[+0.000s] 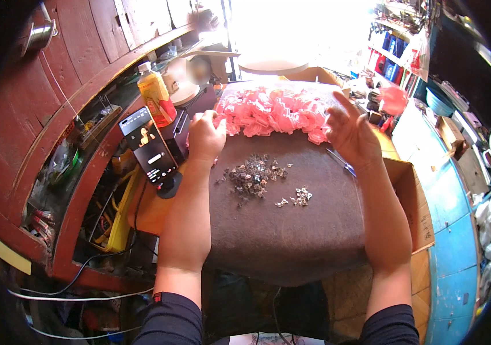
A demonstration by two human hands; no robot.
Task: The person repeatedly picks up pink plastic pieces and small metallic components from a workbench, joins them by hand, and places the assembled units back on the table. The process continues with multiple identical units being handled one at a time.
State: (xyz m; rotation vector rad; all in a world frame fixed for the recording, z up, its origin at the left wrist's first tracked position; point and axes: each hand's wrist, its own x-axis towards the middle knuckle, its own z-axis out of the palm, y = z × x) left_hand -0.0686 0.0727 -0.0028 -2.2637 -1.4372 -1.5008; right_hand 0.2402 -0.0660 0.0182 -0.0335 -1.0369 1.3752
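Observation:
A heap of pink plastic pieces [274, 109] spreads over the far part of the dark brown work surface [291, 244]. At its left edge is my left hand [207, 137], fingers curled in and closed; whatever they may hold is hidden. My right hand [356, 137] is raised at the heap's right edge, with its fingers apart and nothing visible in them. Nearer to me lies a pile of small dark metal-looking parts [251, 177]. Beside it, to the right, sits a smaller cluster of light-coloured parts [301, 197]. A slim pointed tool [342, 163], perhaps tweezers, rests below my right hand.
A lit phone [148, 146] stands on a holder left of my forearm, with an orange-and-red bottle [156, 95] behind it. Dark red wooden shelving [61, 241] lines the left. A cardboard box [415, 201] and blue panels [452, 253] are on the right.

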